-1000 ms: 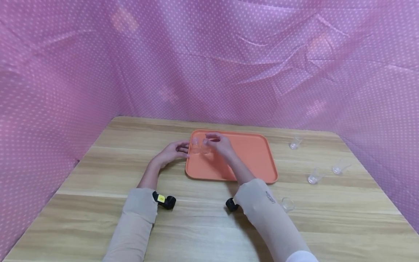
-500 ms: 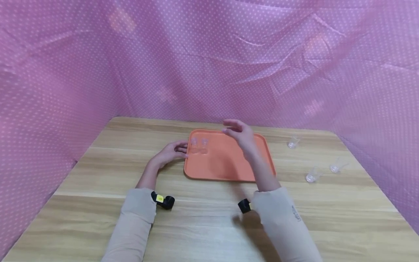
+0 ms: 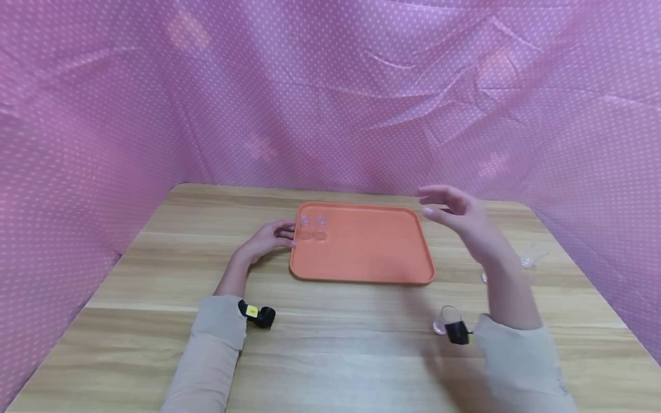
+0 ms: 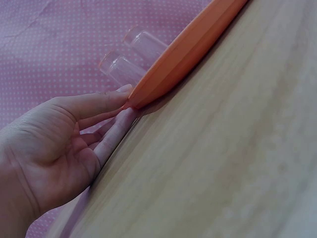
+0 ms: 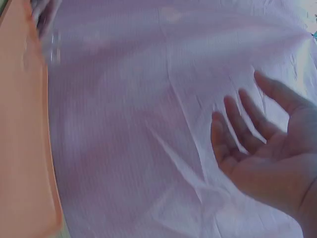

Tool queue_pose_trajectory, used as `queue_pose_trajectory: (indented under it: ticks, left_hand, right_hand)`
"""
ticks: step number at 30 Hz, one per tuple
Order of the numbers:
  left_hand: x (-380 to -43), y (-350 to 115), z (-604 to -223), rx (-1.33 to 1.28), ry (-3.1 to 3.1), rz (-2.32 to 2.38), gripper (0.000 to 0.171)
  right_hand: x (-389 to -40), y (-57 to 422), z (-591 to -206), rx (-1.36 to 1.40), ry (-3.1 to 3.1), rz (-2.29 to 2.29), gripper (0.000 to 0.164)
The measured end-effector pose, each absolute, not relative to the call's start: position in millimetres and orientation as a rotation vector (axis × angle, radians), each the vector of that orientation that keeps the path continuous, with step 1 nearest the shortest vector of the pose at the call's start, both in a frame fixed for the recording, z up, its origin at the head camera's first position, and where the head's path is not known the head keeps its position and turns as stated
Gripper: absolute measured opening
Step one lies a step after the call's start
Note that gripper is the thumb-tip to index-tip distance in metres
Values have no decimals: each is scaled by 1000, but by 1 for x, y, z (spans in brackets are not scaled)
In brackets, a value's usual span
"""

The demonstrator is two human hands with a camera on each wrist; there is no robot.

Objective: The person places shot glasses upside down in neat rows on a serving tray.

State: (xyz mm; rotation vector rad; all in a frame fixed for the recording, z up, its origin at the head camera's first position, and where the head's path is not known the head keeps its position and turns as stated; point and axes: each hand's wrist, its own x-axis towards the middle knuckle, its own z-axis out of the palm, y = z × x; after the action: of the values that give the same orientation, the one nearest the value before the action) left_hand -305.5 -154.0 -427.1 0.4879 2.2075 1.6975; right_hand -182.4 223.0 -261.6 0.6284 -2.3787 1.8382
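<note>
My left hand (image 3: 265,241) grips the left edge of an orange tray (image 3: 372,249). In the left wrist view the thumb (image 4: 106,101) lies at the tray's rim, with fingers low against its edge. Two clear shot glasses stand side by side at the tray's left end, seemingly upside down: a left glass (image 3: 305,221) and a right glass (image 3: 321,221). My right hand (image 3: 459,215) is raised beyond the tray's right side, fingers spread and relaxed, holding nothing. Its bare palm (image 5: 270,171) shows in the right wrist view.
On the right of the wooden table (image 3: 330,344) stand a clear glass (image 3: 439,327) by the right wrist camera (image 3: 457,332) and another glass (image 3: 528,262) farther right. The right forearm mostly hides a third glass (image 3: 484,277). Pink dotted cloth (image 3: 330,103) hangs around the table.
My right hand has let go of the right glass on the tray and swung right, past the tray's edge. It now covers the far right glass. The left hand has stayed at the tray.
</note>
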Motion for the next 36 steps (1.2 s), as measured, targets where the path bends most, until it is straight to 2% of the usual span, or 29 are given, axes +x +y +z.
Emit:
queue_pose_trajectory:
  ticks: [9, 18, 26, 36]
  left_hand:
    - [-303, -153, -422, 504, 2186, 1702, 60]
    - [-306, -153, -427, 509, 2223, 1685, 59]
    - [-307, -153, -428, 506, 2219, 1679, 59]
    - [-309, -153, -429, 507, 2214, 1683, 60]
  right_hand:
    - [-167, 284, -277, 774, -2596, 1693, 33]
    - [-166, 316, -322, 926, -2877, 1676, 38]
    - [-163, 330, -352, 1342, -2907, 1692, 48]
    - [-162, 329, -376, 1624, -2854, 1802, 52]
